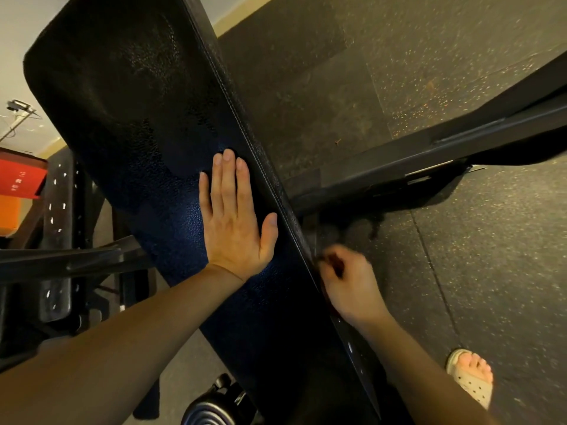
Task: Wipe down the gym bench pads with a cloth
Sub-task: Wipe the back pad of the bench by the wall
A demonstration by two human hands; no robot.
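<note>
The bench pad [122, 102], a long black slab with a pebbled skin, ran on a slant from the top left down to the bottom middle of the view, with 1 stitched seam [245, 127] following its right-hand edge. The left hand [236, 222] lay flat on the pad's top face just inside that seam, about halfway along. Its 4 fingers were straight and close together, the thumb was spread toward the seam, and it held nothing. It was most likely there to brace the pad against rocking while the other hand worked the edge. The right hand [349, 280] was at the pad's side wall just beyond the seam and a little nearer the person than the left hand. It was blurred and its fingers were curled inward against the edge. Something small and dark showed between them, but I could not tell whether that was the cloth, part of the pad, or nothing gripped at all. No cloth showed plainly anywhere on or beside the pad. If the right hand did hold it, working down the side wall would fit, since the narrow strip under the seam is easily missed. The top face showed a patchy sheen, which gave no sure sign of how much had been wiped. Beyond the pad's right edge lay speckled rubber floor [460, 56], crossed by a dark frame bar [429, 148], and a sandalled foot [469, 375] stood near the pad's lower end. A red box [18, 176] sat well off the pad's left side.
</note>
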